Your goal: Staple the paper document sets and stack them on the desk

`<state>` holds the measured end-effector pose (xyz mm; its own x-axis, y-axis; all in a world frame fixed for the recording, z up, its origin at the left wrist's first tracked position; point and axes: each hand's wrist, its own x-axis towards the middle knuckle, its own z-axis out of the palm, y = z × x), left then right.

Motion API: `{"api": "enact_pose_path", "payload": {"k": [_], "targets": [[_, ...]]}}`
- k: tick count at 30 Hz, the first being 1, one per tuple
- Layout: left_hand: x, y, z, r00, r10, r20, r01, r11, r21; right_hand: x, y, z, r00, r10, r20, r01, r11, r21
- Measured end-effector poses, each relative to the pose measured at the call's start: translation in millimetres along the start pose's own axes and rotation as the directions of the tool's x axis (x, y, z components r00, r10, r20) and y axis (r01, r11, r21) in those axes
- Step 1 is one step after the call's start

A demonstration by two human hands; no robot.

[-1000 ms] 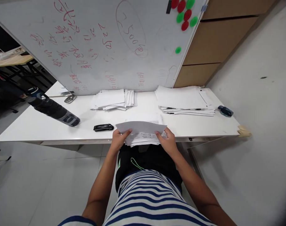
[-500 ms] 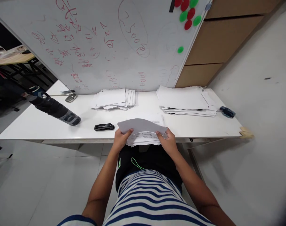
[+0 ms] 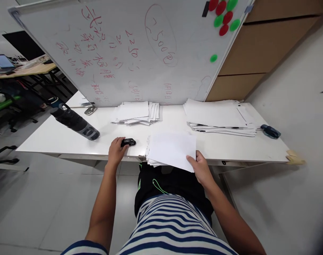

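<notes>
Head view: the left hand (image 3: pixel 117 150) has its fingers around one end of a black stapler (image 3: pixel 129 142) on the desk (image 3: pixel 57 143); the right hand (image 3: pixel 200 165) pinches white paper (image 3: pixel 172 150) by its edge. Judged progress: paper held, stapler not yet brought to it.

We lose the left end of the black stapler (image 3: pixel 129 142) behind the left hand (image 3: pixel 115 151) and cannot tell whether its fingers (image 3: pixel 120 139) grip. The top sheet (image 3: pixel 172 150) covers most of the pages (image 3: pixel 152 162) beneath. The upper edge crops the whiteboard (image 3: pixel 185 24) and cardboard boxes (image 3: pixel 239 51).
</notes>
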<state>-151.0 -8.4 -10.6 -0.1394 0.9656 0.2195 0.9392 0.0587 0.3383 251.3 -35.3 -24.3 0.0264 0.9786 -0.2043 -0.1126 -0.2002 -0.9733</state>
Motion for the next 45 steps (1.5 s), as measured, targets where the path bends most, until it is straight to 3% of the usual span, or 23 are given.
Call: {"api": "enact_pose_path", "payload": {"k": [6,17,21,26,29,32,38,45], "targets": [[-11.5,11.5,4.6,0.998,0.034,-0.048,-0.033,0.999,0.01,-3.6,-4.5,20.2,0.996,0.018,0.09,-0.022,0.999,0.047],[-38.9,21.9,9.2,0.997,0.054,-0.059,-0.059,0.994,-0.091,-8.5,-3.7,67.3,0.964,0.079,0.254,-0.067,0.996,-0.052],[-37.9,26.4,7.0,0.998,0.069,-0.003,-0.069,0.993,-0.091,-9.6,-2.8,78.4,0.95,0.071,0.305,-0.045,0.995,-0.092],[-34.3,39.1,-10.3,0.99,0.041,0.135,-0.009,0.974,-0.228,-9.0,-2.9,81.0,0.949,0.045,0.311,-0.012,0.994,-0.107],[-24.1,52.2,-19.9,0.993,-0.061,0.103,0.087,0.959,-0.27,-11.3,-10.4,80.1,0.948,0.114,0.299,-0.07,0.986,-0.152],[-4.9,67.0,-21.6,0.994,-0.108,0.015,0.108,0.955,-0.276,-14.5,-18.6,79.3,0.935,0.175,0.309,-0.121,0.975,-0.188],[32.1,87.1,2.7,0.998,-0.058,0.029,0.062,0.977,-0.206,-17.1,-20.6,76.0,0.931,0.178,0.32,-0.125,0.976,-0.177],[39.4,85.5,40.0,0.989,-0.105,0.101,0.115,0.989,-0.092,-15.9,-15.1,72.6,0.921,0.174,0.348,-0.126,0.98,-0.157]]}}
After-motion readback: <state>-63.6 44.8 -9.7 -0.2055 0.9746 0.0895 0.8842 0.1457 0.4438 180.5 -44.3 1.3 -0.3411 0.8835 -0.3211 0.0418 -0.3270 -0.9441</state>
